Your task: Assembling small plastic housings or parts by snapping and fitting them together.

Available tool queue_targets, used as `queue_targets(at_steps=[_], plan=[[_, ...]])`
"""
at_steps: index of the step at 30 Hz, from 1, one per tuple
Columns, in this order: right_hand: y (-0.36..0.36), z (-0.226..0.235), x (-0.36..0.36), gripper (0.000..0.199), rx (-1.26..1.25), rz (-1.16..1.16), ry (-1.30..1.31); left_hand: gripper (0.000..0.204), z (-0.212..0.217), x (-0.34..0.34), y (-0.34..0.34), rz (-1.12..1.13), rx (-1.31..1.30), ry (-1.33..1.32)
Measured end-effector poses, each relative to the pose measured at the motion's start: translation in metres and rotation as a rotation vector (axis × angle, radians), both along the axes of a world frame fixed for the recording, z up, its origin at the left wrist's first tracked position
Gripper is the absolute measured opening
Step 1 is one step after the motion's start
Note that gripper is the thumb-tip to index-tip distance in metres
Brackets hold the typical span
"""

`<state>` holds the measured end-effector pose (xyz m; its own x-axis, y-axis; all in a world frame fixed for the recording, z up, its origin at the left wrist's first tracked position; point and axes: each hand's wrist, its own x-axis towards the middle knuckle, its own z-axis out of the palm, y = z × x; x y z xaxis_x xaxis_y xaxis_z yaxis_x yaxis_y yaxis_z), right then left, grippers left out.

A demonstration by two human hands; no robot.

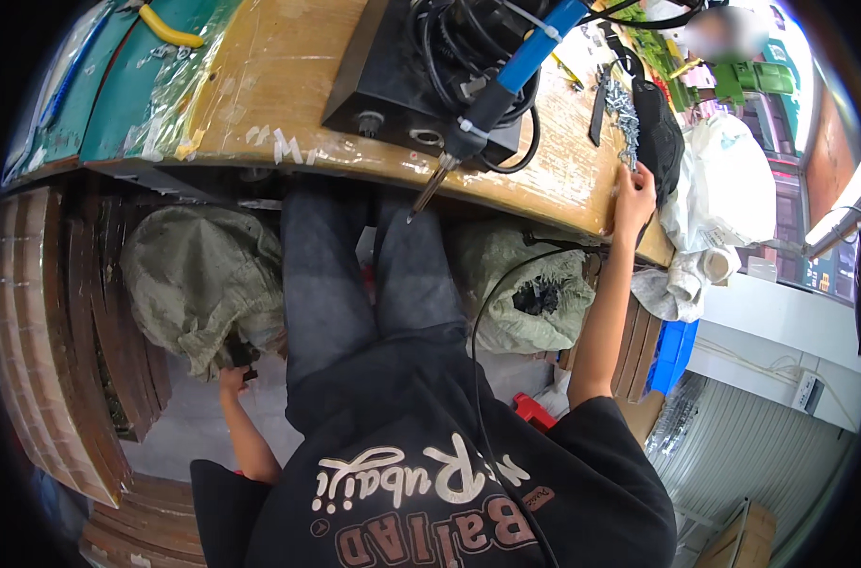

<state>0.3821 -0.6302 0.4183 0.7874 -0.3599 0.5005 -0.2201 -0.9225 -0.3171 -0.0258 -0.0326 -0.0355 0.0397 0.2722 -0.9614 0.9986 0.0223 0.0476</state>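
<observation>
Nearest the lens: black printed shirt (430, 473), dark trousers (355, 275) running up toward the table (288, 66). Left hand (232, 379) low at left, below table level, fingers curled round a small dark object (244, 355) at the lower edge of a grey-green sack (198, 284); what the object is, not discernible. Right hand (634, 194) raised to the near right edge of the table, fingers spread and resting on the wood, nothing gripped; just beside a row of small metal parts (624, 112) and a black bag (660, 133). Blue-handled soldering iron (497, 90) propped on a black box (402, 76) with coiled black cable (468, 38), tip overhanging the table edge above the knees; between the two hands, nearer the right, touched by neither. Second sack (520, 284) under the table at right, open on dark contents. Black cord (478, 341) looping down across the lap. Yellow-handled pliers (170, 28) on the green surface at far left, well apart from both hands. White plastic bags (729, 180) at right of the table.
</observation>
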Motion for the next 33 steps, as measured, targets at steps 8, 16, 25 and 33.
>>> queue_targets(at_steps=[8,16,25,33], plan=[[-0.065,0.015,0.018,0.021,0.350,-0.001,0.280,0.022,0.181,0.040,-0.037,0.158,-0.083,-0.241],[-0.049,0.035,-0.013,0.015,0.213,0.143,0.424,0.022,0.323,0.090,-0.062,-0.369,0.013,-0.398],[0.068,0.026,-0.107,0.013,0.838,0.526,0.062,0.051,0.429,0.174,-0.207,-0.014,-1.013,-1.012],[0.129,0.006,-0.171,0.016,1.681,0.989,-0.009,0.042,0.442,0.192,-0.279,-0.007,-1.087,-0.952]])
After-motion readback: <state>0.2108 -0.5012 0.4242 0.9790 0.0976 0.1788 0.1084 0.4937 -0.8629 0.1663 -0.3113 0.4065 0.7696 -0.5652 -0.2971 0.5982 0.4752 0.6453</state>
